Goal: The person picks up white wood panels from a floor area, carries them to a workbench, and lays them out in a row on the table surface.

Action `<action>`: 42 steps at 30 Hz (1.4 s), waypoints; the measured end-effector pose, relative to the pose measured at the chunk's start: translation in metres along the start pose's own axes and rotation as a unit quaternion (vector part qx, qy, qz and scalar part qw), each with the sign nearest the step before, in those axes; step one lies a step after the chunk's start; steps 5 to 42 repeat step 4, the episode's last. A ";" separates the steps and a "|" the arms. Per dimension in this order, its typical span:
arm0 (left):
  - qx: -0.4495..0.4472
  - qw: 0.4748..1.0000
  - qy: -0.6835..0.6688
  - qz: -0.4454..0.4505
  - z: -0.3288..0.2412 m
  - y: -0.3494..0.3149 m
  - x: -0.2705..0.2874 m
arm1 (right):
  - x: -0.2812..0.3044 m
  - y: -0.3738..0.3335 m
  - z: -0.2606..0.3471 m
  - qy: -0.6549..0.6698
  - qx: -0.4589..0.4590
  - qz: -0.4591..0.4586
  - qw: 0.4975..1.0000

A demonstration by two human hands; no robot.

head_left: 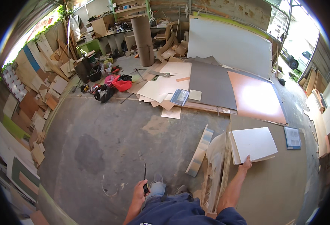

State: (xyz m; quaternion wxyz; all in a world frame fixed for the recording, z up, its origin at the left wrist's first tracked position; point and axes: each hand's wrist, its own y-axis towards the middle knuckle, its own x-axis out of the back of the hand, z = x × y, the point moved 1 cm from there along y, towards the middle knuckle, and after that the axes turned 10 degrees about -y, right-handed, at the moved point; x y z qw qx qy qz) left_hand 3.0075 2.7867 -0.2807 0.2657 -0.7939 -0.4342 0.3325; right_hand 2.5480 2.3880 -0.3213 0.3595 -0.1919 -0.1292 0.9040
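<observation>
In front of my body, my left hand (138,192) is closed round a small black-and-yellow tape measure (146,187). A narrow dark strip, apparently its blade, sticks up from it. Out to the right, my right hand (246,162) grips the near edge of a stack of white boards (254,142), thumb on top; the other fingers are mostly hidden. The stack lies a little askew on a large brown sheet (290,176), near that sheet's left edge. To the right of the stack is a blue-and-white booklet (292,138).
A long narrow board (200,150) lies on the concrete floor (108,138). Beyond it are large dark and orange sheets (212,84), another booklet (180,97) and a red bag (122,83). A brown cylinder (142,41) stands behind. Offcuts (41,122) line the left wall.
</observation>
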 end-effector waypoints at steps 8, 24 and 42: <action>0.042 0.997 0.039 0.053 -0.009 0.046 -0.069 | 0.014 0.105 0.004 -0.235 0.002 -0.060 0.970; 0.042 0.997 0.039 0.053 -0.009 0.046 -0.069 | 0.014 0.105 0.004 -0.235 0.002 -0.060 0.970; 0.042 0.997 0.039 0.053 -0.009 0.046 -0.069 | 0.014 0.105 0.004 -0.235 0.002 -0.060 0.970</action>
